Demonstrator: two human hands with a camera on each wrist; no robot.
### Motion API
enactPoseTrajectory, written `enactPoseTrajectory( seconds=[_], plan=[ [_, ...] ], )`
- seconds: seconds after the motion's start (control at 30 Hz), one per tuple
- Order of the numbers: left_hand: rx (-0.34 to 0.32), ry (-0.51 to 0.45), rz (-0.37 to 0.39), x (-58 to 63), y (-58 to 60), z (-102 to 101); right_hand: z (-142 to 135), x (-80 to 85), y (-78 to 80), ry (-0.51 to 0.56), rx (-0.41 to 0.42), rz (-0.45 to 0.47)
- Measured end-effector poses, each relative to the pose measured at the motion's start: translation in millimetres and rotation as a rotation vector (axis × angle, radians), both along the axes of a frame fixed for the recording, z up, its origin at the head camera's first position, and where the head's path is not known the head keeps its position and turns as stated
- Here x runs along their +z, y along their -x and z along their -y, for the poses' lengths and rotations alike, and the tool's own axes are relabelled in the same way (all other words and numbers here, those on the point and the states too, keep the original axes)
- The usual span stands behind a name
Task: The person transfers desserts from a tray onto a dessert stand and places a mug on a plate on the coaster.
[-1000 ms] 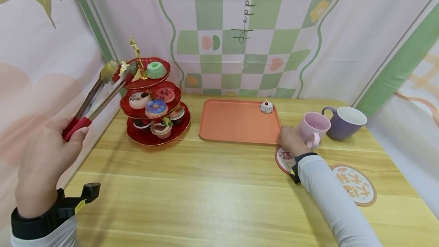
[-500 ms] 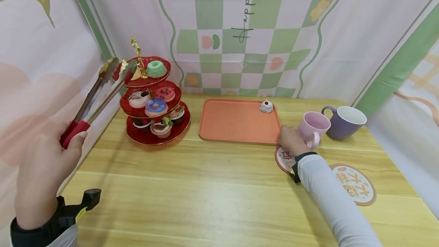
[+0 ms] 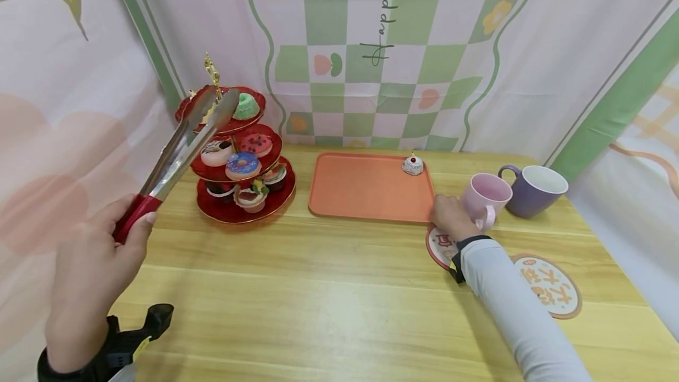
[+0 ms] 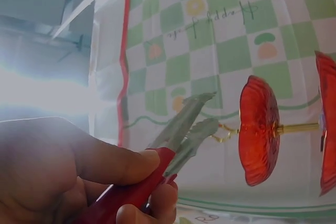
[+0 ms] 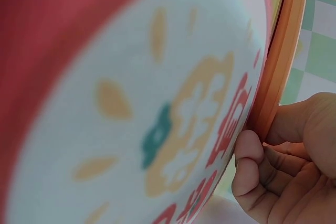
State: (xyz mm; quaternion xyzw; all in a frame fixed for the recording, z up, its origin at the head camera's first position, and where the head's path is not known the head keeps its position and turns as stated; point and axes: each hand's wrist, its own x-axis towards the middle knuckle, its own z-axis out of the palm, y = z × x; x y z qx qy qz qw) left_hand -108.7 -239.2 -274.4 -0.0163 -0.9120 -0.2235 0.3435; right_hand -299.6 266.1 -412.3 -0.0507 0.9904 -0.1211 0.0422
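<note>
My left hand (image 3: 98, 270) grips the red handles of metal tongs (image 3: 172, 177). The arms of the tongs stand apart in front of the top tier of a red three-tier stand (image 3: 214, 211); in the left wrist view nothing shows between their tips. A green ring cake (image 3: 246, 106) sits on that tier, close to the right tip. Other toy sweets lie on the lower tiers, among them a blue doughnut (image 3: 243, 166). My right hand (image 3: 452, 217) pinches the near right corner of an orange tray (image 3: 361, 187). A small white cake with a cherry (image 3: 412, 165) stands on the tray's far right.
A pink mug (image 3: 485, 193) stands just right of my right hand, with a purple mug (image 3: 537, 190) behind it. One round coaster (image 3: 439, 246) lies partly under my right wrist, another coaster (image 3: 549, 285) nearer on the right. Patterned cloth (image 3: 366, 22) hangs behind the table.
My left hand has moved the tongs to the right; their tips now overlap the top tier and its golden handle. My right hand has stayed at the tray corner.
</note>
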Motion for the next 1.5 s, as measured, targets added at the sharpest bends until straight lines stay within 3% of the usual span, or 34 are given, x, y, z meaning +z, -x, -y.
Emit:
enactPoseTrajectory(
  seconds=[0.13,0.4,0.6,0.83,1.07,1.27,1.5],
  plan=[
    [-0.048,0.003,-0.041,-2.1,2.6,-6.9,0.3,-0.2,0.0,-0.004,-0.005,0.004],
    [-0.079,0.035,0.026,-4.1,11.0,-18.1,1.8,1.2,-0.1,-0.002,-0.018,0.027],
    [-0.15,0.097,0.053,-13.1,22.2,-29.0,1.1,1.7,0.1,-0.004,-0.018,0.036],
    [-0.202,0.123,0.206,-23.6,38.8,-48.7,1.2,1.4,0.6,0.0,-0.037,0.05],
    [-0.22,0.113,0.333,-31.0,59.8,-54.2,1.4,0.5,0.9,-0.005,-0.025,0.033],
    [-0.235,0.129,0.384,-45.5,79.3,-58.0,1.9,1.0,0.6,-0.007,-0.025,0.035],
    [-0.295,0.109,0.458,-60.5,100.5,-71.5,2.7,1.4,0.6,-0.011,-0.027,0.041]
  ],
)
